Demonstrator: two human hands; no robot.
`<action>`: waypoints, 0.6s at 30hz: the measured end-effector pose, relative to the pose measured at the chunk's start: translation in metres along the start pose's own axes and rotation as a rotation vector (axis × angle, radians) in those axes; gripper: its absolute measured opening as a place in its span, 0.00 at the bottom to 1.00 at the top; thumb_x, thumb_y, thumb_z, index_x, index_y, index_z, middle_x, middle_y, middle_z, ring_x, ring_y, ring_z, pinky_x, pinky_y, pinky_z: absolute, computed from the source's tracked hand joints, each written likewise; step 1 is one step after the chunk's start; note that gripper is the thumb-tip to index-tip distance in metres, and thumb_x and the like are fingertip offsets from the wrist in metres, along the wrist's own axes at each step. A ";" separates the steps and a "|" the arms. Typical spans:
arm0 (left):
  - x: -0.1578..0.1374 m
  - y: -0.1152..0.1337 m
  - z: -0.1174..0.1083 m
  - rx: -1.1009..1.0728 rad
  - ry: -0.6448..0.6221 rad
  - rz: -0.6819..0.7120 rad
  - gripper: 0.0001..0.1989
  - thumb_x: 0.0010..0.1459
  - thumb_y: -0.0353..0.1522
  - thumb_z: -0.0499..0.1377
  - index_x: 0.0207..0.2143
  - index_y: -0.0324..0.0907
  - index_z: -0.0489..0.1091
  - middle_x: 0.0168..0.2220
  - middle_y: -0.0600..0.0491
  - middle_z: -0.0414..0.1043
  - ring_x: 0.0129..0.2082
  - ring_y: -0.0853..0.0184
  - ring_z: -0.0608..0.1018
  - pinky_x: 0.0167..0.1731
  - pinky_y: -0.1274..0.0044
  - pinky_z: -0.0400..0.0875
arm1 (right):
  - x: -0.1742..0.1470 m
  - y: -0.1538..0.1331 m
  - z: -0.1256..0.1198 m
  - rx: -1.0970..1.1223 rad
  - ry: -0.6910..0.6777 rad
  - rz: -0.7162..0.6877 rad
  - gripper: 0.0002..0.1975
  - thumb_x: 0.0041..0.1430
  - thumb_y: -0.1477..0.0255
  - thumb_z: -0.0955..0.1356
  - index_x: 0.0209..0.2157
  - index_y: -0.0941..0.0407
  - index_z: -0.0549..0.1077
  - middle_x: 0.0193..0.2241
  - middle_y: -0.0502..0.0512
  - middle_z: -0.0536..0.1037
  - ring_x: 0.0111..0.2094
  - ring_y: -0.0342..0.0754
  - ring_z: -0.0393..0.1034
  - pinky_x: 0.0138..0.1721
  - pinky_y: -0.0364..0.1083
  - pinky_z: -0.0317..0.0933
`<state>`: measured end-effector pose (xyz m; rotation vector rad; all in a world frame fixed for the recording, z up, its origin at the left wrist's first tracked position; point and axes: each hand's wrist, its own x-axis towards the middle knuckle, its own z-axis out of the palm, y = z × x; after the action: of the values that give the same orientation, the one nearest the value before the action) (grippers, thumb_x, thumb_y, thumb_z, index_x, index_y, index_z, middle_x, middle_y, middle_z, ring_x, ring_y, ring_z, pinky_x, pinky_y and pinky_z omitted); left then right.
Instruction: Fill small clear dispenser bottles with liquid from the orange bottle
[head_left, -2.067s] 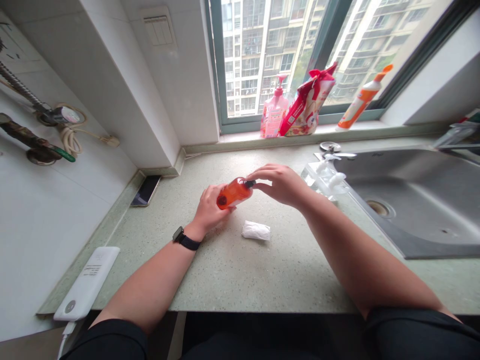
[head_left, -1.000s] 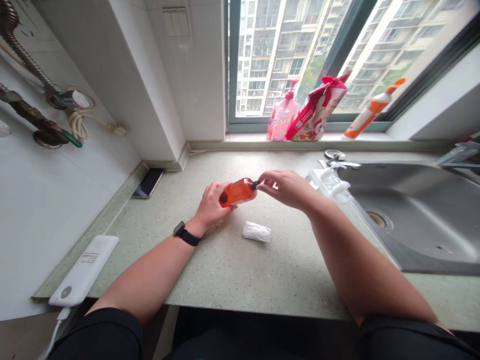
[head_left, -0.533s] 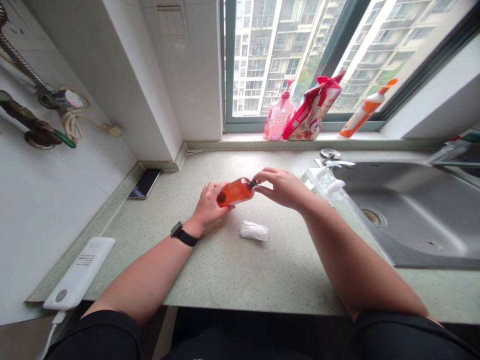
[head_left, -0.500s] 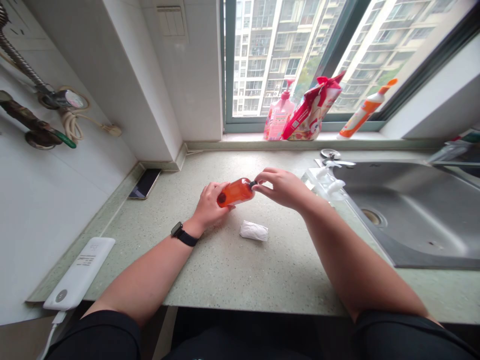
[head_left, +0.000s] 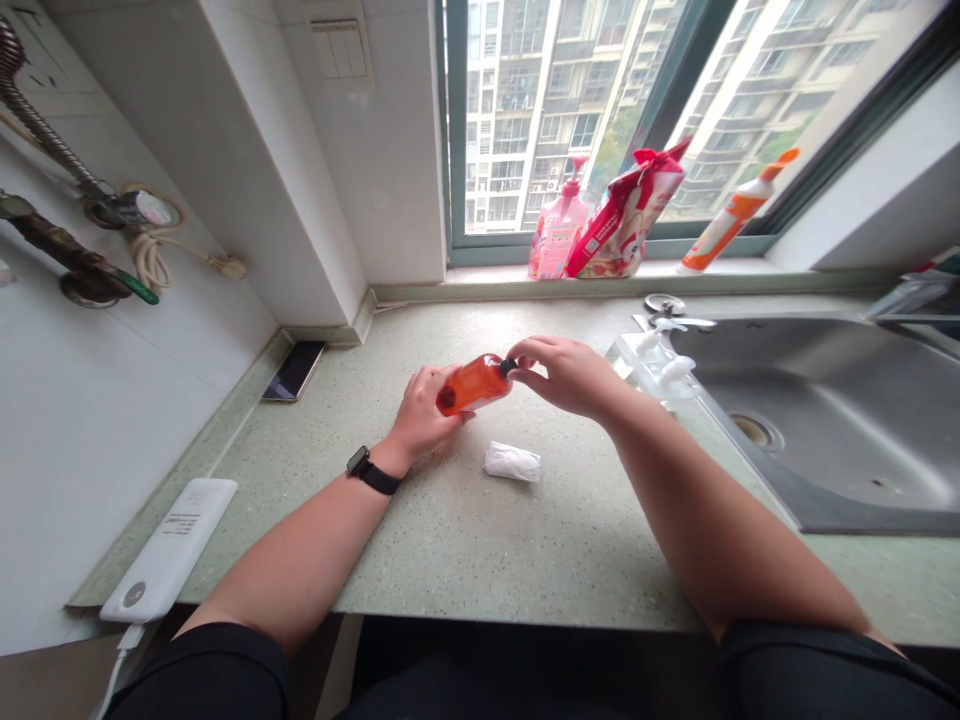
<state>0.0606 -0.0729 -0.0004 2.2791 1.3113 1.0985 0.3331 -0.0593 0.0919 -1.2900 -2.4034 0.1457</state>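
Note:
An orange-red see-through bottle (head_left: 484, 383) lies tilted above the counter, its black cap (head_left: 508, 367) toward the right. Wrapped around the bottle's lower end is my left hand (head_left: 426, 408), which wears a dark watch on the wrist. My right hand (head_left: 559, 372) pinches the black cap between thumb and fingers. Just below the bottle, a folded white tissue (head_left: 512, 462) rests on the speckled counter (head_left: 442, 540). To the right of my right hand stand clear pump bottles (head_left: 652, 365) with white tops.
A steel sink (head_left: 840, 400) fills the right side. On the sill stand a pink pump bottle (head_left: 559, 235), a red bag (head_left: 626, 220) and an orange-white bottle (head_left: 735, 225). At left lie a phone (head_left: 294, 371) and a white power bank (head_left: 171, 548) with a cable.
Both hands keep their hold on the bottle and cap. The whole view has shifted slightly; nothing on the counter has visibly moved.

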 end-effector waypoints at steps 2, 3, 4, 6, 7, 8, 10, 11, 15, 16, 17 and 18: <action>0.000 -0.001 0.000 0.006 0.005 -0.001 0.36 0.56 0.39 0.73 0.65 0.49 0.69 0.55 0.47 0.72 0.55 0.53 0.75 0.59 0.60 0.71 | 0.000 -0.005 0.002 -0.047 -0.015 0.030 0.06 0.70 0.67 0.68 0.44 0.51 0.77 0.41 0.54 0.83 0.41 0.51 0.76 0.39 0.48 0.62; 0.000 -0.002 0.000 0.009 0.007 -0.004 0.36 0.56 0.39 0.74 0.65 0.49 0.69 0.55 0.47 0.72 0.55 0.53 0.75 0.59 0.60 0.71 | 0.000 -0.008 0.003 -0.071 -0.018 0.042 0.07 0.71 0.67 0.67 0.44 0.51 0.77 0.42 0.55 0.83 0.42 0.52 0.76 0.39 0.48 0.61; 0.000 -0.002 0.000 0.012 0.007 -0.007 0.36 0.56 0.39 0.74 0.65 0.49 0.69 0.55 0.47 0.72 0.55 0.53 0.75 0.59 0.60 0.71 | -0.001 -0.011 0.004 -0.094 -0.016 0.056 0.07 0.71 0.67 0.66 0.45 0.52 0.77 0.43 0.56 0.83 0.43 0.53 0.76 0.40 0.48 0.60; 0.001 -0.002 0.000 0.016 0.005 -0.015 0.36 0.56 0.40 0.74 0.65 0.49 0.69 0.55 0.46 0.72 0.54 0.53 0.75 0.59 0.60 0.71 | -0.001 -0.016 0.007 -0.141 -0.002 0.091 0.09 0.72 0.68 0.65 0.45 0.53 0.77 0.44 0.58 0.84 0.43 0.54 0.76 0.40 0.48 0.59; 0.001 -0.002 0.000 0.015 0.004 -0.019 0.36 0.56 0.41 0.74 0.65 0.48 0.70 0.54 0.46 0.72 0.54 0.53 0.75 0.59 0.60 0.71 | -0.001 -0.018 0.008 -0.160 0.008 0.112 0.09 0.72 0.68 0.65 0.45 0.53 0.77 0.43 0.59 0.84 0.43 0.54 0.76 0.40 0.49 0.59; 0.001 -0.001 0.001 0.012 0.002 -0.022 0.36 0.56 0.42 0.74 0.65 0.48 0.70 0.54 0.46 0.73 0.54 0.53 0.75 0.59 0.60 0.71 | -0.001 -0.019 0.009 -0.169 0.020 0.132 0.10 0.72 0.68 0.64 0.45 0.53 0.77 0.42 0.60 0.84 0.42 0.54 0.76 0.40 0.49 0.59; 0.001 0.001 0.001 -0.003 -0.002 -0.024 0.37 0.58 0.46 0.73 0.66 0.48 0.69 0.55 0.45 0.73 0.55 0.52 0.75 0.60 0.60 0.71 | 0.000 -0.021 0.011 -0.150 0.055 0.165 0.11 0.72 0.67 0.64 0.46 0.53 0.77 0.42 0.59 0.84 0.42 0.55 0.76 0.39 0.49 0.58; 0.000 0.003 0.001 -0.016 -0.007 -0.021 0.38 0.59 0.48 0.72 0.67 0.48 0.68 0.56 0.44 0.73 0.56 0.52 0.76 0.60 0.60 0.71 | 0.000 -0.020 0.010 -0.123 0.074 0.175 0.11 0.72 0.67 0.63 0.46 0.53 0.77 0.42 0.59 0.84 0.42 0.54 0.76 0.39 0.48 0.58; -0.003 0.004 0.002 -0.062 -0.056 0.009 0.47 0.62 0.55 0.66 0.75 0.47 0.53 0.62 0.41 0.73 0.62 0.49 0.75 0.66 0.55 0.66 | -0.001 -0.011 -0.004 -0.008 0.129 0.183 0.10 0.71 0.67 0.64 0.44 0.52 0.77 0.41 0.57 0.84 0.41 0.53 0.75 0.40 0.48 0.60; -0.004 0.003 0.002 -0.067 -0.066 0.011 0.48 0.64 0.55 0.64 0.76 0.47 0.50 0.63 0.40 0.73 0.64 0.49 0.74 0.67 0.53 0.64 | -0.002 -0.006 -0.011 0.007 0.144 0.183 0.10 0.71 0.67 0.64 0.43 0.52 0.77 0.41 0.56 0.84 0.41 0.53 0.75 0.40 0.49 0.60; -0.004 0.001 0.003 -0.075 -0.071 0.003 0.46 0.66 0.55 0.62 0.77 0.47 0.48 0.64 0.40 0.72 0.65 0.49 0.73 0.68 0.53 0.63 | -0.003 0.000 -0.020 0.016 0.166 0.185 0.10 0.71 0.67 0.64 0.42 0.52 0.77 0.41 0.57 0.83 0.41 0.53 0.74 0.41 0.49 0.61; -0.004 -0.001 0.003 -0.087 -0.073 -0.011 0.44 0.69 0.54 0.59 0.77 0.46 0.48 0.64 0.39 0.72 0.65 0.49 0.74 0.68 0.53 0.63 | -0.005 0.006 -0.028 0.019 0.196 0.194 0.10 0.70 0.67 0.65 0.41 0.52 0.78 0.41 0.57 0.83 0.41 0.54 0.74 0.42 0.49 0.62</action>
<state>0.0615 -0.0755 -0.0050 2.2242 1.2232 1.0375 0.3514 -0.0626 0.1148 -1.4559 -2.1078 0.0914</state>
